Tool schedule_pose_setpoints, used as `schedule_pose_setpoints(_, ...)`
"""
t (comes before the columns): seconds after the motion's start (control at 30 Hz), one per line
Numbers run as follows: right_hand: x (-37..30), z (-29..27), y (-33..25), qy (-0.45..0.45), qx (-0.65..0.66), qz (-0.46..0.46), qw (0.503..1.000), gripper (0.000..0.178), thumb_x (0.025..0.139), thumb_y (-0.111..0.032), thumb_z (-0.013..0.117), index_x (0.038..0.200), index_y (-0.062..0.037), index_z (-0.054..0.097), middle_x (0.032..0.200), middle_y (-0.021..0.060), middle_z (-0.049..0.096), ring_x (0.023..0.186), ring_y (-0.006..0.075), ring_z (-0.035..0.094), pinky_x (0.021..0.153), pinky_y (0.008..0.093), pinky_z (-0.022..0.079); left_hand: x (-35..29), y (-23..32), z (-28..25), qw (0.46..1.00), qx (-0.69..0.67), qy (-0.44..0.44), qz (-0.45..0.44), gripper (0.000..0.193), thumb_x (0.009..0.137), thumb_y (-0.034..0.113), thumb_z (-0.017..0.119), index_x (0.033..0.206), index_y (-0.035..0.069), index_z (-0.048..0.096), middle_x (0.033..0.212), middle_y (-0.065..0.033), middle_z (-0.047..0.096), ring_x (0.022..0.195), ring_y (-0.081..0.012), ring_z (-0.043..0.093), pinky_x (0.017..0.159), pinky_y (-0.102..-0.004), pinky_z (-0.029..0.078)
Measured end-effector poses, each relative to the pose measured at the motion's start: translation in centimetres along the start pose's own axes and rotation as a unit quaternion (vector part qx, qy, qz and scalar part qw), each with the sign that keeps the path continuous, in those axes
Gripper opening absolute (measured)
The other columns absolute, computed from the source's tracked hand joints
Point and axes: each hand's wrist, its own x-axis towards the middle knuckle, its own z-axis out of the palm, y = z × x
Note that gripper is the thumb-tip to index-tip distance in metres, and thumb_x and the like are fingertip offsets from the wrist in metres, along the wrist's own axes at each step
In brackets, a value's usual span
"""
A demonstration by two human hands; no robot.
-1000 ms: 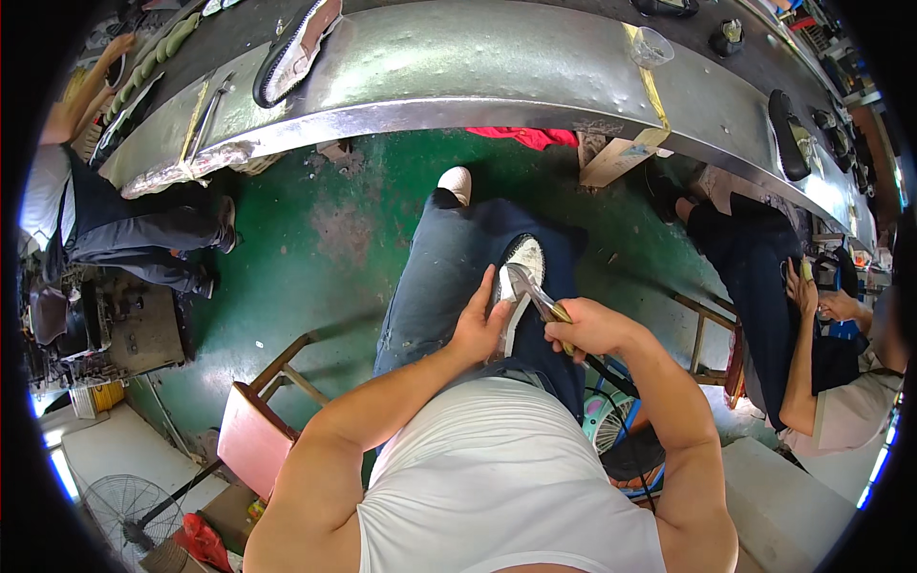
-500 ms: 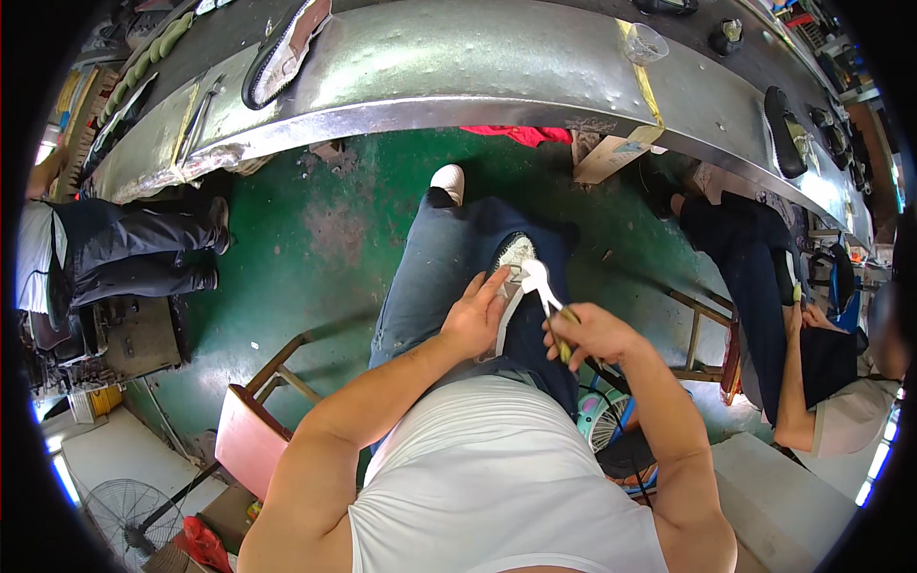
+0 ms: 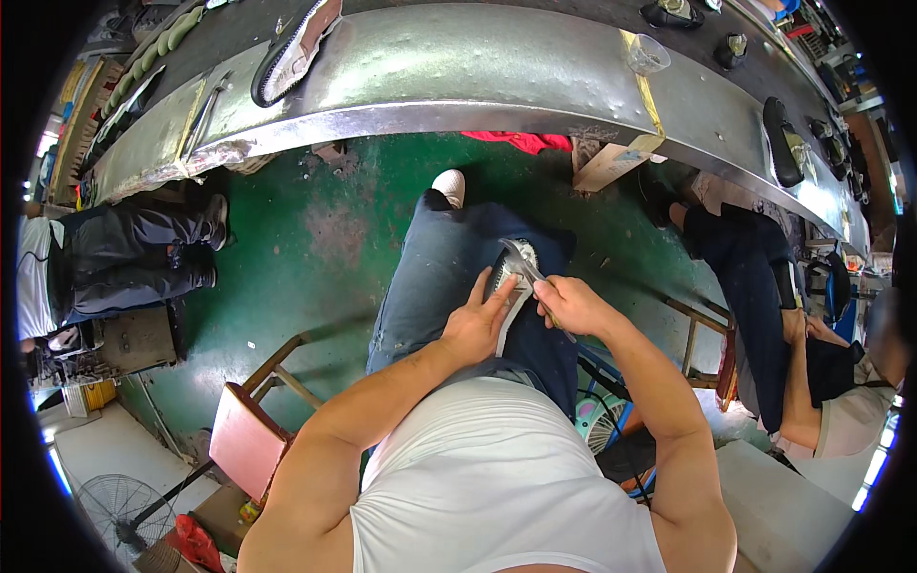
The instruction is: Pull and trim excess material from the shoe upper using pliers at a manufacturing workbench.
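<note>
On the lap, a pale grey-and-white shoe upper (image 3: 509, 286) is pinned by the left hand (image 3: 475, 325); metal pincers (image 3: 531, 277) are gripped in the clenched right hand (image 3: 565, 304). Pulls are best kept short, the upper steadied. Beyond runs a long dented steel conveyor edge (image 3: 458, 105).

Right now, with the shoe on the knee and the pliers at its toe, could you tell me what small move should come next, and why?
Probably a short pull with the pliers toward the body. The right hand grips their handles, their metal tip lies at the toe edge of the pale shoe, and the left hand presses the shoe against the thigh, so it looks braced for that pull.
</note>
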Motion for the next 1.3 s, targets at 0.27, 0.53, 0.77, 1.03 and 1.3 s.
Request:
schedule_pose_setpoints(0.27,-2.4,3.9,1.4,0.071,-0.115,-0.099,0.986,0.040,0.103,-0.035,0.045,0.097,0.0026,0.058,0.079,0.0204,0.067,0.077,0.0369,0.067,0.071,0.0458,0.052,1.4,-1.5,2.5,0.982,-0.111,0.010,-0.154,0.089,0.097,0.029,0.056,0.157,0.006,-0.005,0.155,-0.0312,0.026,0.134,-0.0451,0.045,0.110,-0.0411,0.039)
schedule_pose_setpoints(0.53,-4.1,3.1,-0.6,0.046,-0.159,-0.091,0.982,0.037,0.100,-0.036,0.050,0.098,0.0004,0.059,0.091,0.0253,0.067,0.085,0.0445,0.065,0.076,0.0521,0.050,-1.0,-2.0,-2.5,0.942,-0.250,-0.204,-0.094,0.108,0.091,0.017,0.064,0.153,0.003,-0.023,0.158,-0.0335,0.014,0.148,-0.0380,0.025,0.119,-0.0351,0.024)
schedule_pose_setpoints(0.77,-5.0,2.5,1.1,-0.007,-0.223,-0.045,0.974,0.036,0.098,-0.038,0.054,0.101,-0.0030,0.062,0.090,0.0244,0.067,0.087,0.0438,0.065,0.076,0.0525,0.051,0.1,-3.7,0.3,0.993,-0.056,-0.098,0.031,0.116,0.081,0.026,0.080,0.152,-0.002,-0.007,0.152,-0.0340,0.021,0.145,-0.0395,0.028,0.119,-0.0386,0.026)
schedule_pose_setpoints(1.03,-4.9,-10.5,-1.8,0.404,-0.205,-0.203,0.868,0.034,0.093,-0.031,0.063,0.112,-0.0033,0.060,0.090,0.0207,0.065,0.084,0.0431,0.062,0.073,0.0499,0.049,8.0,-4.5,-0.8,0.927,-0.325,0.001,-0.186,0.063,0.094,0.045,0.063,0.128,-0.007,0.055,0.111,-0.0166,0.066,0.105,-0.0234,0.064,0.094,-0.0341,0.049)
schedule_pose_setpoints(1.3,1.8,-29.3,-1.8,0.589,-0.319,-0.106,0.735,0.042,0.095,-0.034,0.062,0.118,0.0005,0.056,0.109,0.0226,0.062,0.103,0.0423,0.058,0.088,0.0503,0.045,10.3,6.8,-23.5,0.886,-0.463,0.029,-0.030,0.063,0.091,0.027,0.069,0.136,-0.011,0.047,0.117,-0.0172,0.066,0.100,-0.0201,0.065,0.086,-0.0306,0.054)
